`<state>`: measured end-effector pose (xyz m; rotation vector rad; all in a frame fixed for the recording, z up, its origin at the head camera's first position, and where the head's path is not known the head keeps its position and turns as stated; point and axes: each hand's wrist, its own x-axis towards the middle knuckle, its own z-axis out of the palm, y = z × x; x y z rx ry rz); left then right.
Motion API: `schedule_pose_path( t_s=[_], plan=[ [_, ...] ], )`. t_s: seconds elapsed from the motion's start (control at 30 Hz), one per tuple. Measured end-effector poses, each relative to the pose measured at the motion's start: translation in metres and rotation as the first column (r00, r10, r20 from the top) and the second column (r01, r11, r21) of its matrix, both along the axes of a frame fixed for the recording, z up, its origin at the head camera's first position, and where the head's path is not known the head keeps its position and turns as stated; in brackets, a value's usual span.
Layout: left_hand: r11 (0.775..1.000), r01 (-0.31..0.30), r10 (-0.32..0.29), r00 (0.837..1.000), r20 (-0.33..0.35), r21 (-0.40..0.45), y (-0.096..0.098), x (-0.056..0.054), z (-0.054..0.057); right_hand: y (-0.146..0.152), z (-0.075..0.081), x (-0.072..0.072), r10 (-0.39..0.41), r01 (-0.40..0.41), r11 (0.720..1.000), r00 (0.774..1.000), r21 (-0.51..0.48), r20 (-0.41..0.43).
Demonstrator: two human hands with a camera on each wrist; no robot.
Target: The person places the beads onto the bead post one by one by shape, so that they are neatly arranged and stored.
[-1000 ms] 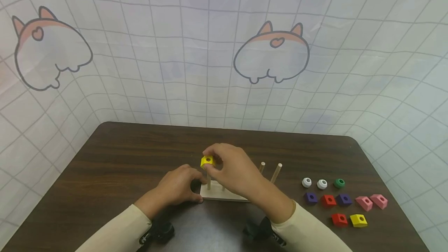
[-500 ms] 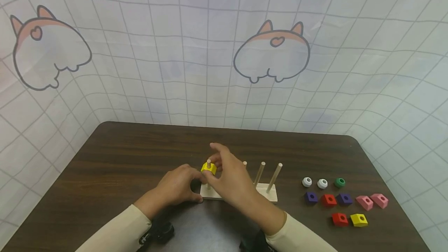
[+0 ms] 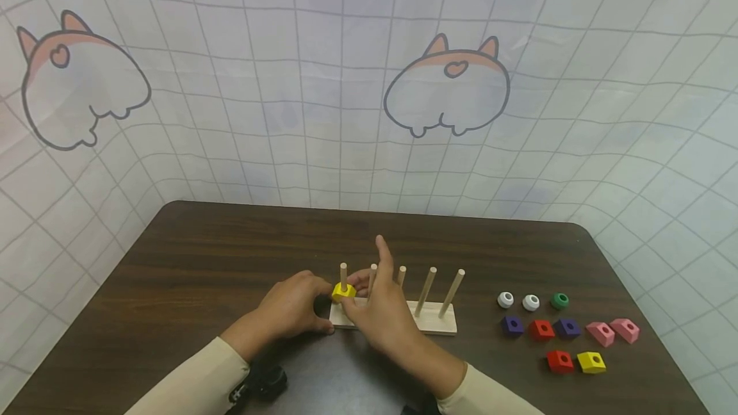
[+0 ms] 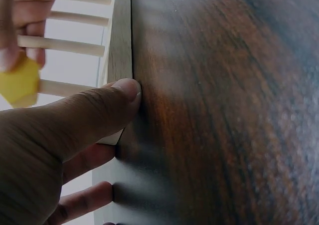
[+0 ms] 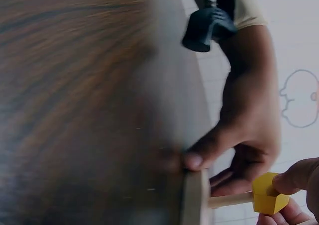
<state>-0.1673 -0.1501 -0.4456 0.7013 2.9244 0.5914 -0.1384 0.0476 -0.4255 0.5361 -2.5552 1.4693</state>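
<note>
A rippled white grid-patterned cloth (image 3: pixel 259 107) encloses a dark wood-grain tabletop (image 3: pixel 242 242) at the back and both sides. Two grey-outlined cartoon corgi rumps (image 3: pixel 446 98) decorate the cloth. Light leaves a dull sheen on the tabletop's near part.

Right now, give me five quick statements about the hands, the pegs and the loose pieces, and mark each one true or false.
1. The left hand grips the wooden base. True.
2. The right hand pinches a red block. False: it pinches a yellow block.
3. That block sits flat on the base. False: it is partway up the leftmost peg.
4. The base carries three pegs. False: it carries five.
5. The green bead lies right of both white beads. True.
</note>
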Motion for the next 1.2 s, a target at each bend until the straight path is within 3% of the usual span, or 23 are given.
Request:
schedule_pose_path(
  t_s=[0.2,0.47,1.2],
  plan=[
    [1.0,0.008,-0.008,1.0,-0.003,-0.01,0.0,0.001,0.001,-0.001,-0.016,-0.001,-0.003,0.003,1.0,0.999,0.011,0.049],
    [1.0,0.01,-0.01,1.0,-0.016,0.0,0.0,0.001,0.001,-0.002,-0.031,-0.003,0.0,-0.001,1.0,1.0,0.027,0.03],
    [1.0,-0.009,0.008,1.0,0.004,0.01,0.0,0.0,0.0,0.003,-0.031,-0.001,0.039,-0.038,0.993,0.999,0.108,-0.007]
  ],
)
